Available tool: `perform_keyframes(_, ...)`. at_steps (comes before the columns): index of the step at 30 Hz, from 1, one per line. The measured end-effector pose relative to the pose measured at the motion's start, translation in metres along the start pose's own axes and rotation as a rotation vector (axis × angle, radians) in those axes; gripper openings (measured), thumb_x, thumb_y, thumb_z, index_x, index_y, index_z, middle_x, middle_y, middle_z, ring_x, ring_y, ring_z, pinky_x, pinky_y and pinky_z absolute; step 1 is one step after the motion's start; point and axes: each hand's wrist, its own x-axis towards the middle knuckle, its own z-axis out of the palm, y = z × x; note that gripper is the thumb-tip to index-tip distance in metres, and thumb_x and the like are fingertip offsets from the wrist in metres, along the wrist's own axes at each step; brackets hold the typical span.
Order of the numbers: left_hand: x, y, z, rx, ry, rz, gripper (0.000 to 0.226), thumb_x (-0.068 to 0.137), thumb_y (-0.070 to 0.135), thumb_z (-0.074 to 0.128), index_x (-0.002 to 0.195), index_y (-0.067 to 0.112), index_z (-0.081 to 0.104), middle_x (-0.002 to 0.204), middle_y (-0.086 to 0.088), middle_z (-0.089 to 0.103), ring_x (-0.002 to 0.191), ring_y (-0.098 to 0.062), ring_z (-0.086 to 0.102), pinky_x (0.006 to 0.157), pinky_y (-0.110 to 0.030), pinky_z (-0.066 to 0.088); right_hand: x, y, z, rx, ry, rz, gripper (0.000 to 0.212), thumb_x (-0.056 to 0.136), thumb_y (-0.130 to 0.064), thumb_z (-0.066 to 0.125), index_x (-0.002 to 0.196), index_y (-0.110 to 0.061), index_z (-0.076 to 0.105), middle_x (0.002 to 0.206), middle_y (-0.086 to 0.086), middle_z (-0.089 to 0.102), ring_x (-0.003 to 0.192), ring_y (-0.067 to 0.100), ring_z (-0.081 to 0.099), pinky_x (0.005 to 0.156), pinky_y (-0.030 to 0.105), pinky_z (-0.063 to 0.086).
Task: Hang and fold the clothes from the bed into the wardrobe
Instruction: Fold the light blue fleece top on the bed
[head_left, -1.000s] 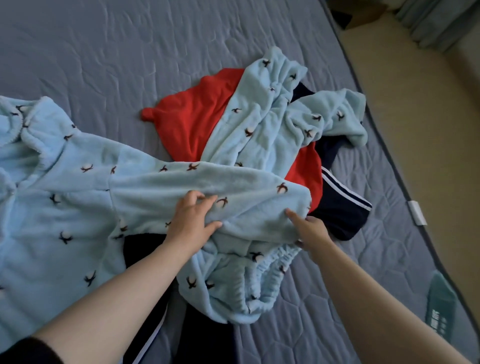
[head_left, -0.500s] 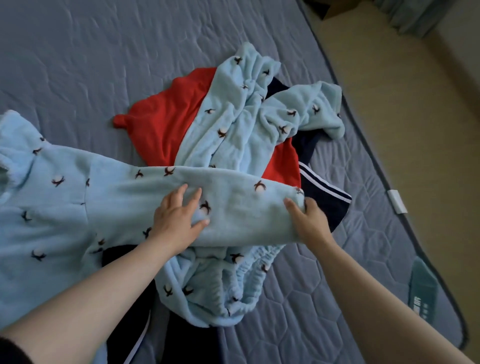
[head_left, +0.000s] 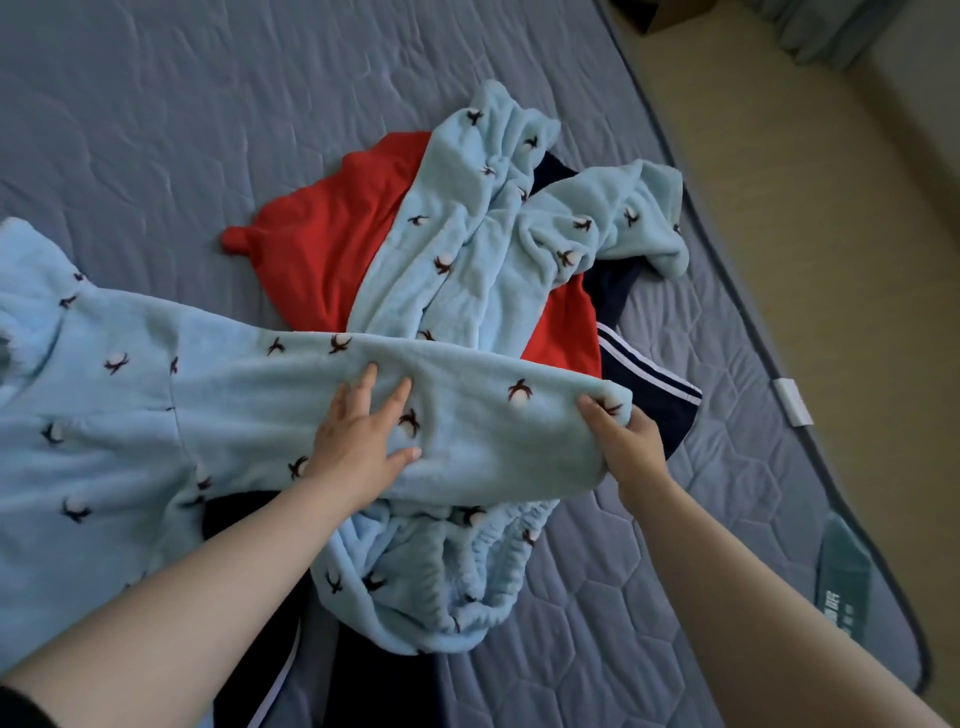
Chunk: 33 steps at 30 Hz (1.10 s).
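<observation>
On the outstretched sleeve (head_left: 493, 426) of a pale blue fleece top (head_left: 104, 415), the left hand (head_left: 363, 441) lies flat, fingers straight and spread, pressing the fabric down. The right hand (head_left: 628, 441) pinches the cuff end of that sleeve, thumb on top and fingers curled underneath. The two hands are apart, one at mid-sleeve and one at its tip.

The top's body spreads toward the left edge of the bed (head_left: 208, 104). The sleeve crosses over matching pale blue trousers (head_left: 467, 249), whose gathered waistband bunches just below the sleeve toward the near edge while the legs run away toward the far side. Under the trousers lies a red garment (head_left: 332, 244), and under that a navy garment (head_left: 649, 395) with white stripes, touching the right hand's knuckles. More navy cloth shows beneath the left forearm; I cannot tell whether it is the same piece.

Along the bed's right edge sit a white tag (head_left: 792, 402) and a green label (head_left: 841, 587). Beyond lies a beige floor (head_left: 805, 208).
</observation>
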Motion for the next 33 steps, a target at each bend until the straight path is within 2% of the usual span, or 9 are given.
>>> perform_keyframes(4,-0.016,-0.001,-0.019,-0.156,0.128,0.048,0.062,0.092,0.038,0.056,0.148,0.024,0.032,0.157,-0.004,0.019,0.142,-0.026,0.021,0.114,-0.039,0.028,-0.022,-0.035,0.002,-0.317,0.149,-0.218,0.025,0.091,-0.043,0.057,0.089,-0.019,0.059,0.08,-0.005,0.063,0.074,0.008,0.058,0.058,0.025,0.041)
perform_keyframes(8,-0.042,-0.018,-0.045,-0.22,0.205,0.053,0.052,0.093,0.028,0.057,0.141,0.013,0.045,0.149,-0.01,0.036,0.136,-0.027,0.034,0.112,-0.036,0.031,-0.057,-0.078,0.021,-0.381,0.169,-0.273,0.025,0.091,-0.05,0.048,0.08,-0.028,0.054,0.078,-0.007,0.063,0.074,0.01,0.059,0.061,0.03,0.044)
perform_keyframes(13,-0.085,-0.073,-0.079,-0.301,0.231,0.001,0.048,0.093,0.025,0.058,0.137,0.01,0.049,0.143,-0.011,0.042,0.132,-0.025,0.041,0.109,-0.034,0.033,-0.128,-0.122,0.088,-0.292,-0.004,-0.301,0.028,0.088,-0.044,0.055,0.086,-0.018,0.066,0.081,0.004,0.069,0.074,0.012,0.064,0.068,0.037,0.053)
perform_keyframes(16,-0.12,-0.128,-0.104,-0.335,0.243,-0.012,0.044,0.091,0.021,0.06,0.132,0.007,0.053,0.138,-0.013,0.047,0.127,-0.027,0.048,0.104,-0.031,0.036,-0.175,-0.135,0.145,-0.23,-0.059,-0.293,0.021,0.089,-0.044,0.059,0.085,-0.024,0.065,0.08,-0.006,0.07,0.079,0.01,0.066,0.065,0.03,0.052)
perform_keyframes(20,-0.172,-0.23,-0.138,-0.355,0.269,-0.08,0.039,0.091,0.018,0.061,0.128,0.004,0.057,0.13,-0.016,0.052,0.121,-0.029,0.052,0.1,-0.033,0.039,-0.238,-0.148,0.236,-0.237,-0.055,-0.349,0.031,0.09,-0.044,0.057,0.101,-0.015,0.064,0.092,0.0,0.069,0.094,0.018,0.064,0.085,0.039,0.052)
perform_keyframes(25,-0.21,-0.346,-0.17,-0.396,0.25,-0.165,0.043,0.097,0.028,0.051,0.137,0.013,0.047,0.142,-0.006,0.043,0.128,-0.022,0.045,0.104,-0.029,0.034,-0.294,-0.156,0.346,-0.258,-0.046,-0.449,0.028,0.089,-0.046,0.058,0.098,-0.02,0.064,0.088,-0.009,0.067,0.086,0.009,0.062,0.077,0.027,0.047)
perform_keyframes(28,-0.227,-0.415,-0.183,-0.421,0.233,-0.208,0.046,0.098,0.031,0.047,0.141,0.016,0.042,0.147,-0.004,0.038,0.134,-0.021,0.038,0.107,-0.029,0.031,-0.321,-0.147,0.424,-0.269,-0.094,-0.443,0.028,0.089,-0.047,0.057,0.098,-0.021,0.063,0.081,-0.013,0.064,0.077,0.0,0.059,0.063,0.013,0.042)
perform_keyframes(31,-0.238,-0.486,-0.186,-0.4,0.219,-0.235,0.046,0.098,0.029,0.047,0.141,0.014,0.041,0.145,-0.007,0.041,0.134,-0.022,0.038,0.108,-0.029,0.029,-0.342,-0.122,0.513,-0.315,-0.195,-0.391,0.025,0.089,-0.043,0.058,0.089,-0.018,0.06,0.079,-0.006,0.064,0.074,0.011,0.061,0.062,0.025,0.044)
perform_keyframes(33,-0.243,-0.53,-0.181,-0.408,0.216,-0.266,0.044,0.098,0.027,0.049,0.138,0.011,0.045,0.142,-0.009,0.045,0.131,-0.024,0.041,0.107,-0.03,0.031,-0.353,-0.102,0.57,-0.303,-0.344,-0.303,0.022,0.091,-0.034,0.058,0.096,-0.013,0.059,0.087,0.004,0.067,0.071,0.017,0.064,0.057,0.026,0.047)
